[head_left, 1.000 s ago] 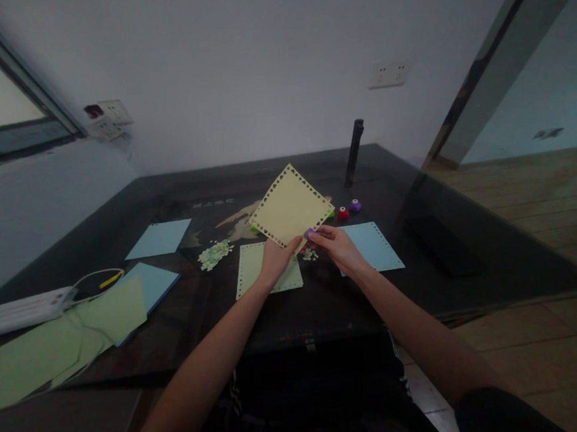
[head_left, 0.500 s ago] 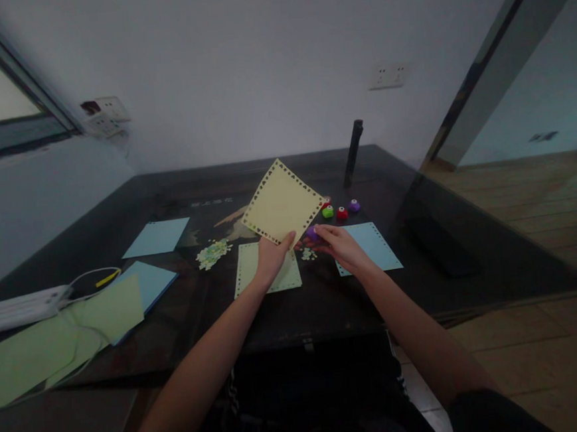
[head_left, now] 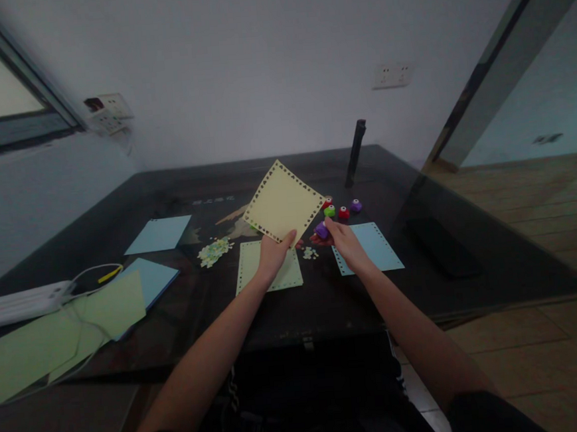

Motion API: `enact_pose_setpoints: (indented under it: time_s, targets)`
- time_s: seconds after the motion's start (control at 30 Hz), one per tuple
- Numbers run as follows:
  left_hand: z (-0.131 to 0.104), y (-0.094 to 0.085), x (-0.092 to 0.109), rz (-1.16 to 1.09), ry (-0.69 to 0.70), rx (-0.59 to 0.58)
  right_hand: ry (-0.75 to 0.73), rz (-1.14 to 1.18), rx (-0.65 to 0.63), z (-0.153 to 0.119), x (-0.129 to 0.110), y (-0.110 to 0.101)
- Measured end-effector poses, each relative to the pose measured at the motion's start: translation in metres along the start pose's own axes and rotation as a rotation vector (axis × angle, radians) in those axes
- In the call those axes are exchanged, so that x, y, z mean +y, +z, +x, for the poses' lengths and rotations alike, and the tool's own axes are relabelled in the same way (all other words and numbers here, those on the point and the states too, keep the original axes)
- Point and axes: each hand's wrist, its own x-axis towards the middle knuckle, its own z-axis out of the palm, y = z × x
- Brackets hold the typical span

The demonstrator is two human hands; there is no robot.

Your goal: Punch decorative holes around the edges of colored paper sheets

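My left hand [head_left: 274,256] grips the lower corner of a yellow sheet [head_left: 284,202], which is raised above the table with punched holes along its edges. Just to the right, my right hand [head_left: 339,238] is closed on a purple punch [head_left: 321,230], apart from the sheet. Below my left hand lies another pale sheet [head_left: 246,267] with punched edges. A blue punched sheet [head_left: 378,249] lies beside my right hand. Small paper bits [head_left: 310,253] are on the table between the hands. Behind my right hand stand a green punch [head_left: 329,211], red punches [head_left: 343,213] and another purple punch [head_left: 356,205].
On the dark table [head_left: 202,329], a pile of paper bits [head_left: 215,252] and a blue sheet [head_left: 159,235] lie left. Green sheets [head_left: 24,350] and a white power strip [head_left: 23,306] are farther left. A black upright bar [head_left: 355,154] stands behind; a black flat object [head_left: 443,247] lies right.
My right hand has drawn slightly away from the yellow sheet with the purple punch, which now shows more clearly. My left hand still holds the sheet nearly in place.
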Motion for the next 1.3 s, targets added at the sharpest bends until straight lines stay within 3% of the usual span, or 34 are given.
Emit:
enact_pose_setpoints:
  time_s: [0.1,0.17,0.3,0.57,0.77,1.0,1.17,1.3]
  targets:
    - [-0.002,0.001,0.005,-0.035,-0.066,-0.033,-0.137,-0.412,0.054,0.000,0.001,-0.003]
    - [-0.003,0.002,0.007,-0.044,-0.078,-0.044,-0.170,-0.635,0.020,-0.001,0.001,-0.004]
    - [-0.003,0.002,0.009,-0.048,-0.072,-0.047,-0.171,-0.750,-0.041,-0.002,0.003,-0.004]
    - [-0.003,0.001,0.008,-0.042,-0.068,-0.056,-0.166,-0.677,0.028,-0.002,0.002,-0.004]
    - [-0.001,0.000,0.001,-0.005,-0.080,-0.070,-0.201,-0.351,0.044,0.000,0.003,-0.004]
    - [0.003,-0.003,-0.008,0.083,-0.047,-0.072,-0.156,-0.010,0.035,-0.006,-0.016,-0.009]
    - [0.005,-0.004,-0.012,0.070,-0.047,-0.075,-0.138,0.070,0.099,0.007,-0.031,-0.039]
    - [0.003,-0.004,-0.009,0.107,-0.028,-0.109,-0.195,-0.071,0.218,0.050,-0.032,-0.079]
